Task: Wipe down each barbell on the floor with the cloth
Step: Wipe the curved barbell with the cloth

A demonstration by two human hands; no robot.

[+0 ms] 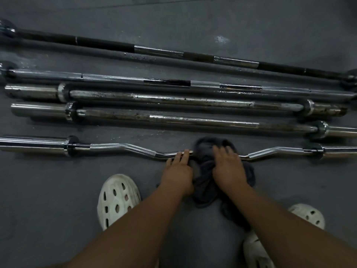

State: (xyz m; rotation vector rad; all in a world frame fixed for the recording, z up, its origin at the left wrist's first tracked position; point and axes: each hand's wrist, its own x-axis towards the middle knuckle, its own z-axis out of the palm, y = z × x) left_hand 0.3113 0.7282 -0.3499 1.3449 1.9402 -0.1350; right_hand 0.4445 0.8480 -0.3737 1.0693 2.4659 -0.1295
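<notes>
Several barbells lie side by side on the grey floor. Nearest me is a chrome curl bar (pixel 123 147) with a wavy shaft. A dark grey cloth (pixel 205 182) is draped over its middle and bunched on the floor in front. My right hand (pixel 229 167) presses flat on the cloth over the bar, fingers spread. My left hand (pixel 178 171) rests just left of the cloth with straight fingertips touching the bare shaft. Behind lie two rusty short bars (pixel 193 119) (pixel 173 98), a chrome long bar (pixel 116 78) and a black long bar (pixel 100 42).
My feet in white perforated clogs stand on the floor: one at the left (pixel 117 200), one at the right (pixel 307 214), plus another clog part (pixel 255 252) at the bottom. A pale scuff (pixel 221 39) marks the floor beyond the far bar.
</notes>
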